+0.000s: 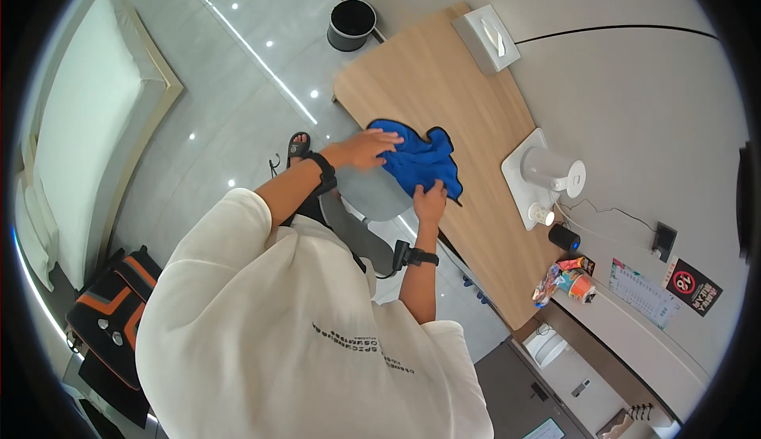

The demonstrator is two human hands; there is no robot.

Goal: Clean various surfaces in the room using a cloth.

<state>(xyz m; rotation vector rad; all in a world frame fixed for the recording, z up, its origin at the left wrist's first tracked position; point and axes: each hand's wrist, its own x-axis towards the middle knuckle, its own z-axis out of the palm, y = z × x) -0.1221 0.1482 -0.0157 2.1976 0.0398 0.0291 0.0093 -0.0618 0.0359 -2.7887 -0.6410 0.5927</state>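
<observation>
A blue cloth with a dark edge (419, 162) lies crumpled at the near edge of the wooden desk (493, 248), partly over a grey chair seat. My left hand (371, 147) rests palm down on the cloth's left part, its fingers apart. At the cloth's lower right edge, the curled fingers and thumb of my right hand (430, 201) pinch the fabric; the fingertips are partly hidden. Black bands are around both wrists.
Along the wall side of the desk are a tissue box (487, 40), a white electric kettle (550, 171) on a tray, a paper cup (541, 214), a black cylindrical device (563, 238) and snack packets (565, 281). A waste bin (351, 25) stands beyond the desk; a bed (89, 112) is at left.
</observation>
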